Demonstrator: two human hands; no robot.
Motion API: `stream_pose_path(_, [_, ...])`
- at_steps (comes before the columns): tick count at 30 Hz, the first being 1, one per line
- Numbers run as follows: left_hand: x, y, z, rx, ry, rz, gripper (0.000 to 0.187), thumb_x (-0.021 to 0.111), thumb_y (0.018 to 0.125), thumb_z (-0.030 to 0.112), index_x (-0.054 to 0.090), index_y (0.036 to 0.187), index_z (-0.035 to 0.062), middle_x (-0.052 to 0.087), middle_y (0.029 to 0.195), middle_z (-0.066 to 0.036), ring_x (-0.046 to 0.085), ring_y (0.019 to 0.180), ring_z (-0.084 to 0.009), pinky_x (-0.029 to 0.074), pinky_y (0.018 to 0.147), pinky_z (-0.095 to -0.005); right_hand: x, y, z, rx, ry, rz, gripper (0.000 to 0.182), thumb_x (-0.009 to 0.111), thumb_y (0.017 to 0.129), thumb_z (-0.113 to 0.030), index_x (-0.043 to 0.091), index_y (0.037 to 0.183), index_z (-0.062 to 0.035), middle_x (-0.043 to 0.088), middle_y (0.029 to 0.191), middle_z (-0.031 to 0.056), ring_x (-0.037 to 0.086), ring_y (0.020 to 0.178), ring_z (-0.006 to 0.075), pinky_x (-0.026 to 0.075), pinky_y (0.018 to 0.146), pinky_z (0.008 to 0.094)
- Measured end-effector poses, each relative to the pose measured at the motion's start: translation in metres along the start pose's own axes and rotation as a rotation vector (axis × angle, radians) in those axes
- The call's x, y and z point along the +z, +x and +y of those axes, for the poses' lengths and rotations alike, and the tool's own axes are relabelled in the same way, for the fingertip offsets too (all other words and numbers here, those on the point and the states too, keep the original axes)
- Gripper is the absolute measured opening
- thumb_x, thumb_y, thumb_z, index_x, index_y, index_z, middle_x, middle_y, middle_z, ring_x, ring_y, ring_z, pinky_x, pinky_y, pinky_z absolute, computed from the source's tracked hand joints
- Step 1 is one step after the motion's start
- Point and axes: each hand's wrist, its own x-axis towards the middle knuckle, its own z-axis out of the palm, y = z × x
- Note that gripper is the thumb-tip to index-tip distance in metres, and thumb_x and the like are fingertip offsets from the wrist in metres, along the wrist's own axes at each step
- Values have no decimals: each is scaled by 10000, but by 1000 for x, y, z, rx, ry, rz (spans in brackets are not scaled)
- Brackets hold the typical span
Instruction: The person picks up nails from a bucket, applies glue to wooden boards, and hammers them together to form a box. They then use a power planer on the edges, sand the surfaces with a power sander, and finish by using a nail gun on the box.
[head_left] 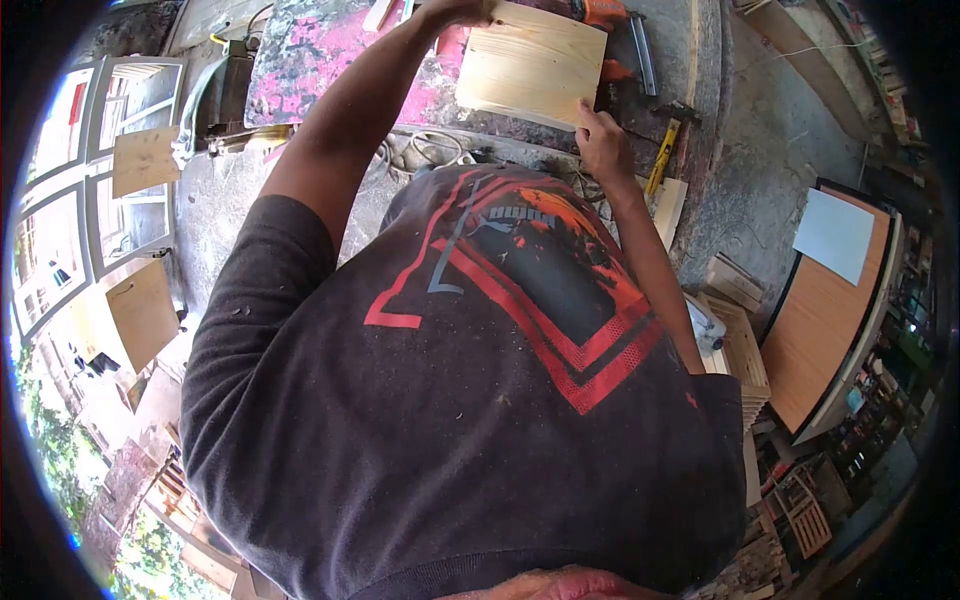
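Note:
A flat, pale wooden board (pixel 530 65) lies over the workbench at the top of the view. My left hand (pixel 462 10) is at its far left corner, closed on the edge, with part of the hand cut off by the frame. At the near right corner, my right hand (pixel 606 150) grips the board's edge, the index finger extended onto its face. Just beyond the board's right side is an orange power tool (pixel 603 12), partly hidden, with a long metal bar (pixel 643 55) beside it. A yellow level-like tool (pixel 662 155) lies to the right of my right hand.
The workbench (pixel 300 65) has worn pink paint. A cable or hose (pixel 435 148) coils at its near edge. Wood pieces (pixel 735 280) stand at right, near a brown panel (pixel 825 335) with a white sheet. Window frames (pixel 95 170) are at left.

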Motion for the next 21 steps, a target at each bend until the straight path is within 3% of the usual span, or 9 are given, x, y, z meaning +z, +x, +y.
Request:
stream_pose_path(2, [-56, -21, 57, -211, -177, -139, 243, 730, 829, 293, 687, 808, 55, 689, 734, -150, 638, 640, -300, 509, 591, -426, -2, 1, -3, 14, -16, -19, 461, 673, 867, -94, 644, 1327, -95, 653, 950, 175, 673, 868, 385, 556, 765, 478])
stream_pose_path(5, [6, 4, -21, 72, -229, -71, 249, 731, 821, 289, 690, 825, 43, 692, 741, -142, 651, 651, -275, 517, 603, -413, 0, 3, -1, 0, -32, -28, 459, 685, 868, -102, 646, 1326, -96, 650, 931, 173, 671, 858, 385, 555, 757, 477])
stream_pose_path(8, [-46, -26, 43, -78, -23, 34, 246, 740, 815, 268, 684, 802, 29, 677, 715, -132, 629, 647, -250, 506, 600, -406, 1, 4, 4, -17, -1, -26, 463, 693, 867, -103, 647, 1328, -99, 649, 918, 173, 670, 845, 383, 553, 745, 478])
stream_pose_path(12, [-17, 7, -18, -34, -241, -300, 194, 701, 882, 218, 682, 825, 34, 693, 763, -90, 601, 680, -196, 507, 624, -387, -6, -1, -10, 52, -13, 10, 457, 698, 868, -107, 651, 1322, -99, 649, 909, 175, 667, 839, 377, 550, 743, 469])
stream_pose_path(19, [-38, -22, 14, -65, -30, -131, 273, 728, 912, 264, 690, 778, 28, 643, 655, -97, 584, 616, -188, 507, 615, -387, 13, -7, 7, 18, 53, 98, 453, 709, 861, -92, 656, 1312, -99, 655, 928, 164, 672, 851, 365, 557, 746, 456])
stream_pose_path(21, [-44, -35, 39, -238, -10, -115, 347, 738, 866, 386, 716, 876, 40, 691, 760, -138, 654, 717, -250, 524, 682, -426, 12, -8, 8, 11, 68, 86, 424, 698, 874, -102, 657, 1296, -85, 653, 951, 172, 674, 866, 380, 566, 745, 462])
